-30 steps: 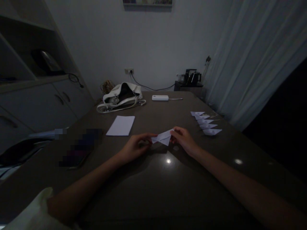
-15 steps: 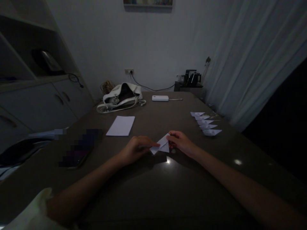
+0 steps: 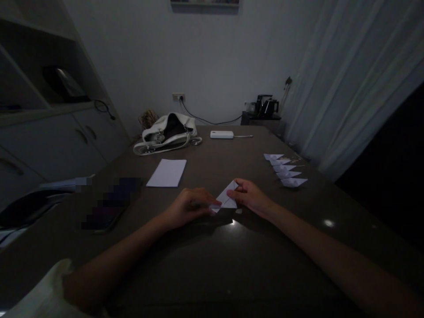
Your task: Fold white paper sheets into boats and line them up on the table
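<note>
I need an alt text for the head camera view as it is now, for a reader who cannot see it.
Left hand and right hand hold a small folded white paper above a dark table. Folded paper boats stand in a row to the right; a stack of white paper and a white bag lie to the left.

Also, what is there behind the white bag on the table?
A rough brown thing shows past the left side of the white bag, with the wall farther back. The bag hides the rest; I cannot tell what it is.
</note>
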A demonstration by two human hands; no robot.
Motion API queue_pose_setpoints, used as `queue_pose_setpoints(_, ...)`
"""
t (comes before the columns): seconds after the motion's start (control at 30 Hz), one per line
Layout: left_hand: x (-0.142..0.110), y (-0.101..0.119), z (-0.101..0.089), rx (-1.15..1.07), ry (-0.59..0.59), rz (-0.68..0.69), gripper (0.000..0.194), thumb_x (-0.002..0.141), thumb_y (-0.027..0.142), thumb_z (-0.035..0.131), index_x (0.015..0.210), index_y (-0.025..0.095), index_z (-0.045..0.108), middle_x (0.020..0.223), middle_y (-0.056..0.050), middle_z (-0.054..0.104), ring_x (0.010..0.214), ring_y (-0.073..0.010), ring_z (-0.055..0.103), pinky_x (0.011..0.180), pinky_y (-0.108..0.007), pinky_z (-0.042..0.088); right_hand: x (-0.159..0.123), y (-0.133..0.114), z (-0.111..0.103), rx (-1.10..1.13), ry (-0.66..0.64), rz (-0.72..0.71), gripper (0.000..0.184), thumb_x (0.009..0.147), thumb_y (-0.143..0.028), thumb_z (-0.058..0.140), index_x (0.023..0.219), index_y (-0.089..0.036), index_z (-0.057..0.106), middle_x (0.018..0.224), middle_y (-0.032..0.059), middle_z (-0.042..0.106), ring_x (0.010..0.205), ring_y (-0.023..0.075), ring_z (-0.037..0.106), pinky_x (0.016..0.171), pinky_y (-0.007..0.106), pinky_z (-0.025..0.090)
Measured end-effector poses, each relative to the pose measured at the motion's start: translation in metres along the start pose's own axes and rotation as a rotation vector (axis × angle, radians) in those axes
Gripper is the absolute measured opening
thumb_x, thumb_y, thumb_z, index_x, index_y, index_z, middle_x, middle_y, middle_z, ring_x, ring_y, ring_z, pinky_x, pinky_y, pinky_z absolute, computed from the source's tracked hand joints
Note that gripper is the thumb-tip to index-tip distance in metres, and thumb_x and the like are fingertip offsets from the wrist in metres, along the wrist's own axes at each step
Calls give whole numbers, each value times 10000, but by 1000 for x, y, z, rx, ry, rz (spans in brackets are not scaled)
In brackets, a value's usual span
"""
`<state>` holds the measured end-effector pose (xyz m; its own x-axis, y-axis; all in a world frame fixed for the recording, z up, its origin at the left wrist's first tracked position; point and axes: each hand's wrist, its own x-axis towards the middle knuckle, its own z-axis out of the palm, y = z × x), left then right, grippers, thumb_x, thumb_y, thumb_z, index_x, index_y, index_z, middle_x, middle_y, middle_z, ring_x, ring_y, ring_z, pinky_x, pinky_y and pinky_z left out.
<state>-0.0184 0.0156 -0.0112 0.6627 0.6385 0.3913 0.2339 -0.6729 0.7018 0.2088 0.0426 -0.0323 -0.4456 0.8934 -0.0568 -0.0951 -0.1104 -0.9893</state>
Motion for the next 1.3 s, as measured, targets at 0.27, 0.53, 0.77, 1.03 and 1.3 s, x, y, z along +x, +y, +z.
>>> queue_pose_setpoints(0.27, 2, -1, 2, -1, 108, -87, 157, 806, 288, 635, 863, 159, 703, 895, -82, 705, 841, -186, 635, 773, -314, 497, 0, -3, 1, 52, 40, -9, 365, 595, -328, 787, 742, -179, 488, 695, -18, 591, 597, 103, 563, 551, 233, 456)
queue_pose_setpoints(0.53, 3, 0, 3, -50, 149, -279, 191, 800, 312, 629, 872, 159, 718, 877, -70, 722, 836, -192, 650, 784, -310, 498, 0, -3, -1, 4, 41, -25, 367, 592, -313, 786, 704, -189, 460, 661, -35, 553, 584, 101, 547, 551, 238, 443)
queue_pose_setpoints(0.77, 7, 2, 4, -196, 150, -428, 363, 768, 344, 652, 1060, 127, 640, 861, -82, 719, 757, -181, 660, 633, -258, 501, -1, 1, -3, -128, 50, -111, 327, 642, -324, 750, 728, -198, 461, 644, -42, 532, 584, 104, 528, 538, 230, 423)
queue_pose_setpoints(1.03, 5, -10, 4, -317, 74, -510, 234, 784, 334, 634, 871, 119, 663, 804, -65, 712, 694, -145, 641, 598, -223, 470, -3, -5, 1, -187, 39, -134, 325, 646, -321, 740, 720, -201, 447, 608, -56, 508, 557, 99, 498, 503, 214, 374)
queue_pose_setpoints(1.3, 6, -13, 3, -376, 122, -567, 228, 750, 330, 649, 834, 119, 663, 737, -42, 698, 676, -148, 628, 641, -239, 468, -1, 0, 1, -215, -2, -149, 304, 667, -300, 720, 760, -198, 448, 602, -62, 510, 527, 92, 503, 480, 199, 385)
